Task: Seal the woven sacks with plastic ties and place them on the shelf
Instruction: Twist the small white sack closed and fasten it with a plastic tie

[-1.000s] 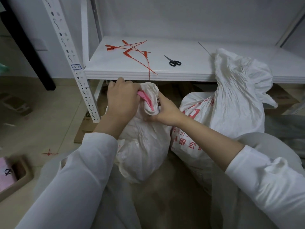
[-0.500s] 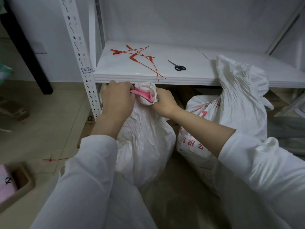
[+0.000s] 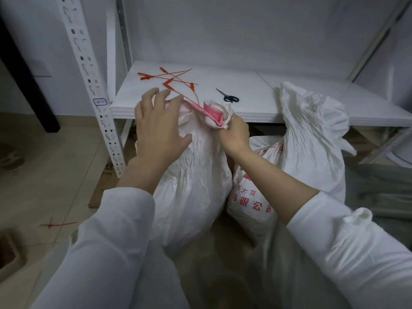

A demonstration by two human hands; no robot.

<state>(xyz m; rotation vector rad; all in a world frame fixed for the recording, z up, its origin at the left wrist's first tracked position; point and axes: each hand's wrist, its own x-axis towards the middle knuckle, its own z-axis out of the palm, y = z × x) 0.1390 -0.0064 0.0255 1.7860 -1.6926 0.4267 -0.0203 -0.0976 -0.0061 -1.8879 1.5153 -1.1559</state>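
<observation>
A white woven sack (image 3: 189,186) stands on the floor in front of the shelf (image 3: 256,112). Its mouth is bunched, with a pink edge showing. My right hand (image 3: 235,136) grips the gathered neck just below the pink fold. My left hand (image 3: 159,128) lies over the sack's left shoulder with its fingers spread and nearly straight, touching the loose top fabric. Several red plastic ties (image 3: 171,80) lie on the shelf board behind the sack. A second white sack (image 3: 296,157) with red print stands to the right, its top open and ruffled.
Black scissors (image 3: 229,97) lie on the shelf to the right of the ties. A perforated white upright (image 3: 93,90) stands at the left. Flattened cardboard (image 3: 104,186) lies under the sacks. One red tie (image 3: 56,224) lies on the tiled floor at the left.
My left hand has let go of the neck and spread its fingers over the sack's top. My right hand has kept its grip on the neck. The view has shifted closer.
</observation>
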